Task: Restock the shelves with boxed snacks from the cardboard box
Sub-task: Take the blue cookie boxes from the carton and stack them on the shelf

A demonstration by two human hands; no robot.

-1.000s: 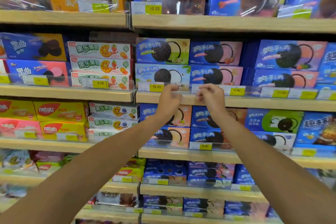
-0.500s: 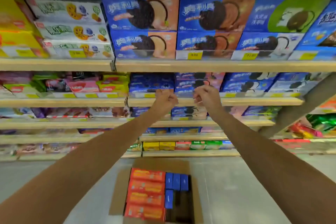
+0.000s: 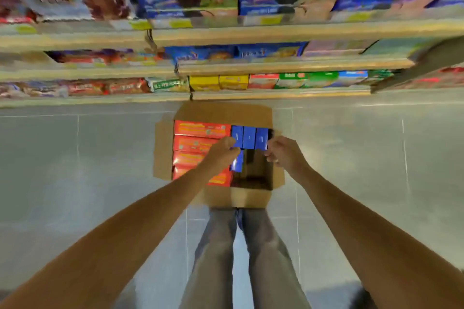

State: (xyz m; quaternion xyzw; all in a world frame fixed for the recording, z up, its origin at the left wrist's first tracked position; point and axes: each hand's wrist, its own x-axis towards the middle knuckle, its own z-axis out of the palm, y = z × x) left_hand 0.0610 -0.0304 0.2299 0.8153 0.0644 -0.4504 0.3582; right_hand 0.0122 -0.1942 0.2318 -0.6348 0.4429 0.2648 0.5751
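A moment ago both hands are raised at a shelf edge among the stocked rows. Now our view swings down, the shelves slide to the top of the frame, and the cardboard box sits open on the floor at centre. Our left hand and right hand hang over it, one at either end of the row of blue boxes in the box's upper right part. The red boxes are stacked along its left side.

The right hand's fingers are curled with nothing visible in them. The left hand's fingers are curled too and overlap a blue box, but with the blur we cannot tell whether they grip it. We judge one placement finished and the next pick beginning, probably a blue box. The dark gap below the blue row suggests several are already out.
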